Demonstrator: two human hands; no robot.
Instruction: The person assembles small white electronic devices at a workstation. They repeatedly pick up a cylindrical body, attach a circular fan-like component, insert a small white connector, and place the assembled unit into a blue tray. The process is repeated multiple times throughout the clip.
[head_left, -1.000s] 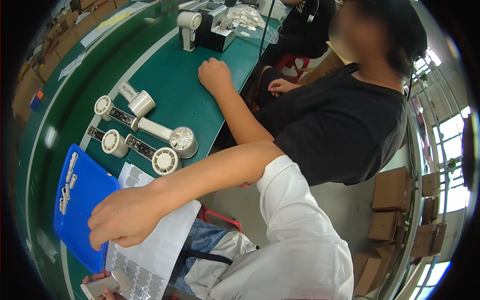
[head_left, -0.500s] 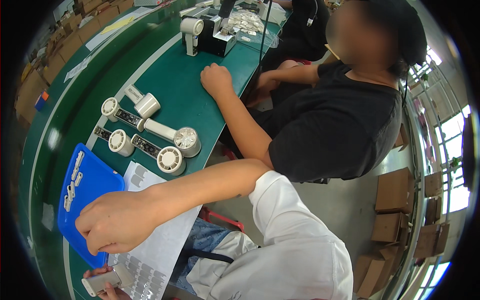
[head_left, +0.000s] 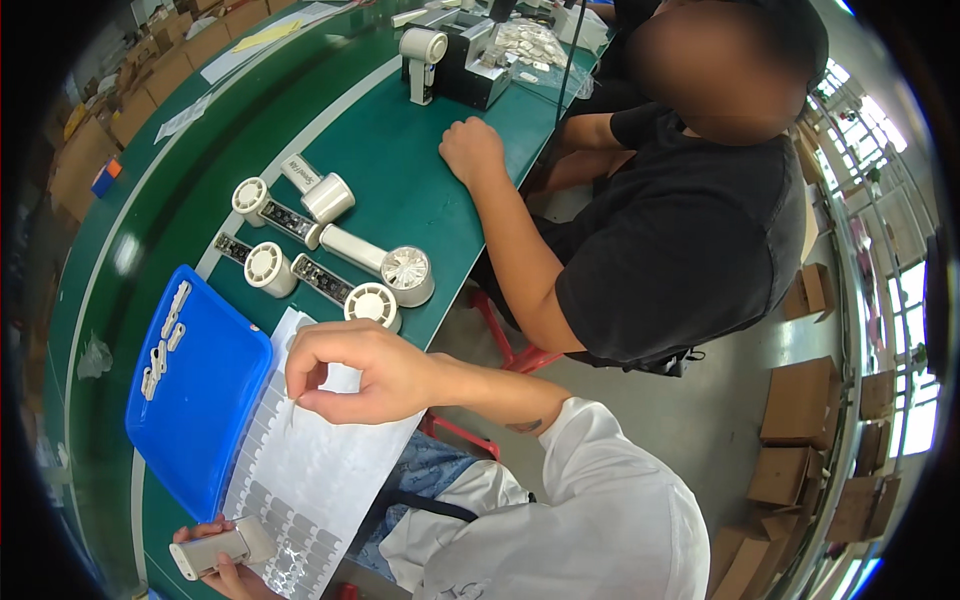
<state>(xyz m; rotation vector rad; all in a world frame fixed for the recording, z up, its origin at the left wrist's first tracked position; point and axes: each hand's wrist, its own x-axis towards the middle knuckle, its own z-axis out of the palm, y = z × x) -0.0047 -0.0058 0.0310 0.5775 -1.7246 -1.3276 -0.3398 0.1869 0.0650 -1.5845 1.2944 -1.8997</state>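
Observation:
At the lower left, my left hand [head_left: 232,578] is closed around a white handheld fan [head_left: 212,550], its smooth handle lying across the fingers. My right hand [head_left: 365,375] hovers over a white sticker sheet [head_left: 335,455], thumb and forefinger pinched on a thin pale sticker [head_left: 289,412], which is small and partly blurred. Rows of grey labels cover the sheet's left and lower parts. Beside the sheet sits a blue tray [head_left: 215,375] with several small white plastic parts [head_left: 158,362] along its left side.
Beyond the sheet lie several white handheld fans [head_left: 408,275], some with exposed circuit boards. Farther off, another fan [head_left: 422,60] stands against a black device [head_left: 470,65]. A co-worker in black [head_left: 680,220] sits to the right, one forearm on the green table [head_left: 400,170].
My right hand has moved right, off the blue tray to above the sheet, and a thin sticker now shows in its pinch. The left hand still holds the fan. The view has shifted slightly.

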